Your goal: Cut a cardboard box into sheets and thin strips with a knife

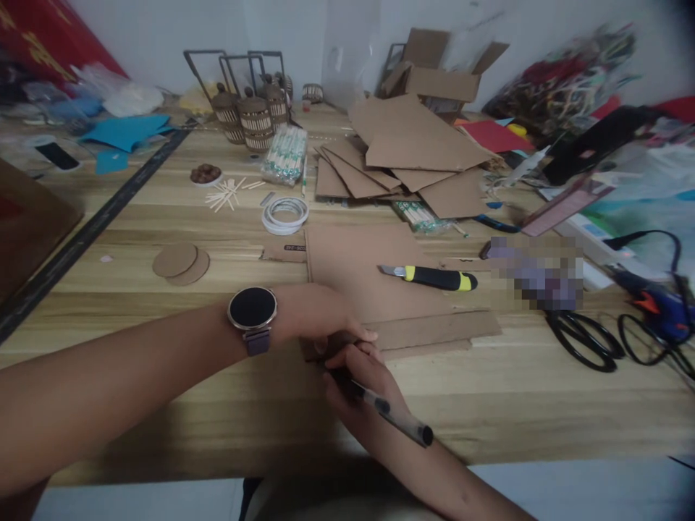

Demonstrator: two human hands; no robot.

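Brown cardboard sheet (358, 268) lies flat on the wooden table (515, 405), and both hands meet at its near left corner. The right hand (361, 383) comes in from the near edge with its grip pinched around a black-and-clear pen (391, 416). Thumb and forefingers close on the barrel near the tip, and the dark rear end sticks out back and to the right of the grip. The tip points at the corner of the sheet, but the fingers hide whether it touches.

The left hand (315, 315), with a round dark watch (252, 309) on the wrist, rests palm down on the sheet just beyond the right grip, its thumb right beside the right hand's fingers. Its own fingers curl under out of sight, so I cannot tell whether that grip is spread or closed on anything.

Beyond and to the right of the grip, on the same sheet, lies a utility knife (434, 278) with a black-and-yellow handle, its blade pointing left. Farther right and well apart, black scissors (583, 340) lie on the table, with a blue glue gun (659, 307) past them. Near the left grip, on its left side, two cardboard discs (179, 262) overlap. Straight beyond, past the sheet's far edge, sits a white tape roll (285, 215). Well beyond that is a heap of cut cardboard pieces (407, 145).
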